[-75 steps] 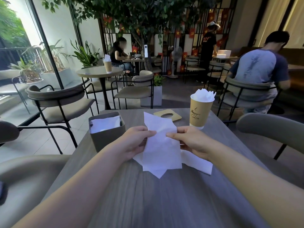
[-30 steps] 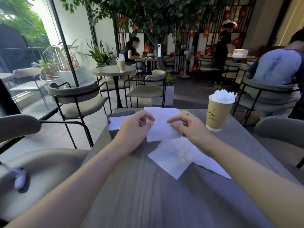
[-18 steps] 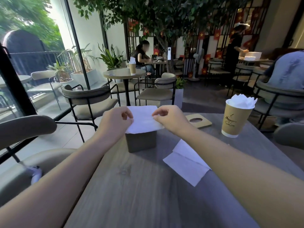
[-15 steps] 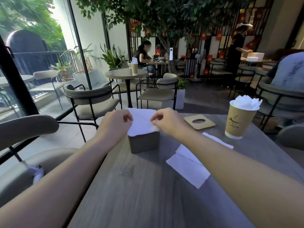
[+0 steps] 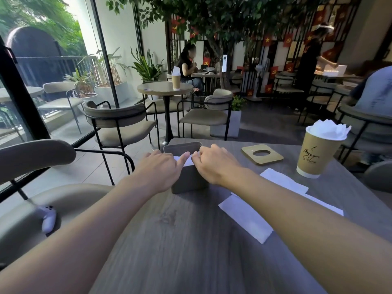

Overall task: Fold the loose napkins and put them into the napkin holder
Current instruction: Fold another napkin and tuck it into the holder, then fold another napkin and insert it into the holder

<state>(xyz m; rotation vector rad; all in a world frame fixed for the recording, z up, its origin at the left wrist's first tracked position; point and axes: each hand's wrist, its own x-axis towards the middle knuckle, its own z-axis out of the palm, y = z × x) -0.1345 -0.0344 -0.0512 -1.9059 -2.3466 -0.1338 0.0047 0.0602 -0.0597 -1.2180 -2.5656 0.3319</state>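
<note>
Napkin holder (image 5: 188, 179), table's far-left corner. Left hand (image 5: 160, 169) and right hand (image 5: 214, 163) pinch folded napkin (image 5: 188, 161) inside. Loose napkins (image 5: 250, 219) near right edge.

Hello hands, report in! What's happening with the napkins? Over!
Both hands, left hand and right hand, pushing folded napkin into napkin holder. Loose napkins wait on table. Nothing blocking.

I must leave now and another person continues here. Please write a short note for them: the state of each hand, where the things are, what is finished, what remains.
Left hand and right hand: both at the top of the napkin holder, fingers on a folded napkin going into it.
Whether they grip it or only press it cannot be told.
Done: this napkin is folded and almost inside.
Left: loose napkins lie on the table, right of the holder; fold them and insert them.
</note>
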